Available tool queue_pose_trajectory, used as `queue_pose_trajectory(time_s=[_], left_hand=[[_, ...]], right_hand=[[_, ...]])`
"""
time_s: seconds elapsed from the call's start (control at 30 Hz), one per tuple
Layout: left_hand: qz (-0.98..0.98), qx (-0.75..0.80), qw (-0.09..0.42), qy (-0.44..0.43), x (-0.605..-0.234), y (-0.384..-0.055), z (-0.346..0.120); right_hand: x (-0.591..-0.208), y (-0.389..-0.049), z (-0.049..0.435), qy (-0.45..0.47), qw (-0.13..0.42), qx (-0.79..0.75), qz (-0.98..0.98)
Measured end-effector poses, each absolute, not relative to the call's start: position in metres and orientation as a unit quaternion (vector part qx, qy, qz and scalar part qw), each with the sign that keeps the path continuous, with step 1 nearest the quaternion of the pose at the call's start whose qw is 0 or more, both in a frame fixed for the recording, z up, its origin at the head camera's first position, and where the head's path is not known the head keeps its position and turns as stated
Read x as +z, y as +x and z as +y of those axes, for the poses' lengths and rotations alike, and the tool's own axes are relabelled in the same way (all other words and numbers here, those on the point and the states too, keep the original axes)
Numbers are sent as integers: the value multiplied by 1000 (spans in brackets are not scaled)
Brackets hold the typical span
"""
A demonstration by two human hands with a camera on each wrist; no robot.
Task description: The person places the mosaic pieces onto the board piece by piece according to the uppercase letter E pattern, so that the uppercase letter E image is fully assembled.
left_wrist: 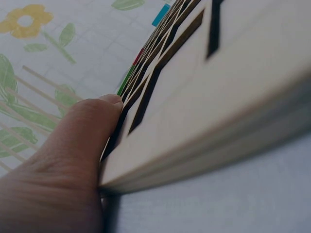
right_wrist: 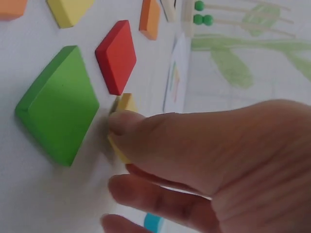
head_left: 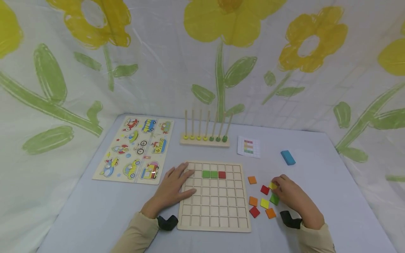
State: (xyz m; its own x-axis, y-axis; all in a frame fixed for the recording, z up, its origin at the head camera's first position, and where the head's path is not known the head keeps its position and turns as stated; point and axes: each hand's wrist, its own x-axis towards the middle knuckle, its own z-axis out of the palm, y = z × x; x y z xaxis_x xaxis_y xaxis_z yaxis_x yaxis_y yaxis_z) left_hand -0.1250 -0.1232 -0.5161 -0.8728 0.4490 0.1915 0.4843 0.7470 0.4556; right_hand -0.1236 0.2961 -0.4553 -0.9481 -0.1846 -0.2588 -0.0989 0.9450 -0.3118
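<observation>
My left hand (head_left: 173, 187) rests with fingers spread on the left edge of a wooden grid board (head_left: 214, 211). Its thumb lies along the board's rim in the left wrist view. Set in one upper row of the grid are two green tiles (head_left: 206, 174) and a red tile (head_left: 222, 174). Right of the board, my right hand (head_left: 291, 194) pinches a yellow square tile (right_wrist: 127, 102) between thumb and fingers, low over the table. A green tile (right_wrist: 60, 104) and a red tile (right_wrist: 117, 57) lie close by; the pinched tile is partly hidden by the thumb.
Loose orange, red and yellow tiles (head_left: 264, 203) lie beside the board. Behind are a pattern card (head_left: 257, 149), a blue block (head_left: 288, 157) and a peg stand (head_left: 202, 142) with upright rods. A picture puzzle board (head_left: 134, 149) lies at the left.
</observation>
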Motion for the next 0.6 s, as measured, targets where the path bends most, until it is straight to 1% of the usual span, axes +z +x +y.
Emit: queue_pose_trajectory(time_s=[0.27,0.4,0.6], left_hand=[[-933,-256,34,-249,-516,-125,-123],[-933,-257,33,-248,-517,-125,-123],[-934,-253,36,-249,-518,-126,-123]], right_hand=[[-450,-131,272,-87,114,-146,979],[-447,-135,249,-125,95,-146,977],[-447,-138,212,-214,52,-127,967]])
